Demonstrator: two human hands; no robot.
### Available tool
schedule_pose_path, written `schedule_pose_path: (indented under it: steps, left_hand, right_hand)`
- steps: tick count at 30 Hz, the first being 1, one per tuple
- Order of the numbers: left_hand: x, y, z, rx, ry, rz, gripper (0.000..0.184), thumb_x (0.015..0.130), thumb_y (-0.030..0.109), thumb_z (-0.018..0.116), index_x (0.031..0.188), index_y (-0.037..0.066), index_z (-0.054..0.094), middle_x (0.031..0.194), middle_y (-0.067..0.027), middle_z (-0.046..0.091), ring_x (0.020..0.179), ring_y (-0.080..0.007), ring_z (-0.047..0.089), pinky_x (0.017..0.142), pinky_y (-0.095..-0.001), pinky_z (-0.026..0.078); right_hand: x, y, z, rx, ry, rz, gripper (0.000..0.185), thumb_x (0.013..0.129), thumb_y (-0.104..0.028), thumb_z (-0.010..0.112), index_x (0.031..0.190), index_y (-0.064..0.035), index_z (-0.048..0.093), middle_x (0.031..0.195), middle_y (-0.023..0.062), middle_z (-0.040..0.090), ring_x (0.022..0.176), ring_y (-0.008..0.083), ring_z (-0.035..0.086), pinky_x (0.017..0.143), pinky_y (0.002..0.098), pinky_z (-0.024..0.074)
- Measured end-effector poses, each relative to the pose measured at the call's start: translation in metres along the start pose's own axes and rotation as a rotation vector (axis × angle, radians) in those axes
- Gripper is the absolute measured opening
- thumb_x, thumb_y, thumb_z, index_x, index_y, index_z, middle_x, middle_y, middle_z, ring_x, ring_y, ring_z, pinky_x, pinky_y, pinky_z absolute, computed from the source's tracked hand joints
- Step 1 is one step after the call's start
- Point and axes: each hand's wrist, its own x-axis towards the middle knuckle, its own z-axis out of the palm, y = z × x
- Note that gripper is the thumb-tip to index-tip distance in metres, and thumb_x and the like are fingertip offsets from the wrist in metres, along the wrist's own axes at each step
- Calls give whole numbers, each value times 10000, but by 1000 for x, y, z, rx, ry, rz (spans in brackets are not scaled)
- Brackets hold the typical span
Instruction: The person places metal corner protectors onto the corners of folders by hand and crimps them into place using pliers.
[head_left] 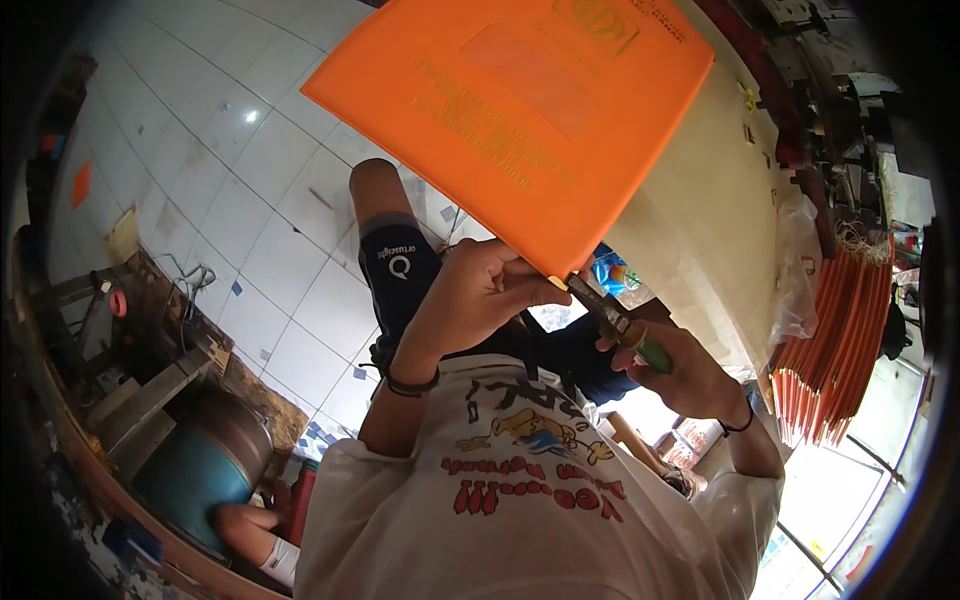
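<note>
Orange folder [510, 170]: top cut by frame edge; small lettering [490, 130] too blurred to read. L hand [470, 295]: fingers ptly hid. behind folder. Green-handled tool [598, 305]: ptly covered by R hand [685, 370]. Other person's limb [247, 532]: arm/leg, can't tell. Blue item [606, 268]: unID'd.

The one camera sits on my head and looks forward and steeply down, past my shirt [430, 520] at the bottom to my left hand [478, 298] and right hand [680, 365], close near the middle, the floor [280, 240] farther off; its wide, curved view darkens at the corners
</note>
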Motion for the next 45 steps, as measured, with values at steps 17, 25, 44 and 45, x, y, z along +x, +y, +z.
schedule_pose_path:
  steps: [17, 25, 44, 45]
  left_hand:
    - [0, 0, 2, -62, 17, 20, 268, 877, 76, 723, 1094, -51, 631, 974, -147, 737, 911, -170, 723, 789, -262, 581]
    - [0, 2, 3, -65, 10, -2, 293, 879, 94, 725, 1113, -47, 619, 974, -140, 736, 914, -172, 722, 791, -269, 586]
    - [0, 3, 3, -80, -12, 49, 260, 889, 59, 699, 1104, -51, 604, 1015, -148, 721, 946, -184, 715, 828, -276, 586]
    - [0, 3, 3, -80, -9, 42, 262, 889, 61, 699, 1107, -50, 604, 1018, -146, 722, 948, -183, 714, 827, -276, 585]
  right_hand:
    - [-6, 4, -9, 44, -62, -3, 606, 895, 23, 601, 1459, -59, 397, 1172, 81, 685, 1080, 192, 614, 960, 338, 466]
    - [0, 1, -12, 130, -91, -60, 507, 893, 54, 574, 1382, -27, 471, 1125, 107, 663, 1160, 217, 599, 977, 337, 463]
    - [8, 8, -5, 71, 113, -134, 170, 930, -59, 611, 1089, -19, 567, 930, 105, 670, 861, 231, 646, 779, 334, 493]
    - [8, -2, -9, -43, 76, -57, 151, 928, -78, 622, 1059, -17, 579, 873, 106, 659, 799, 224, 638, 736, 337, 491]
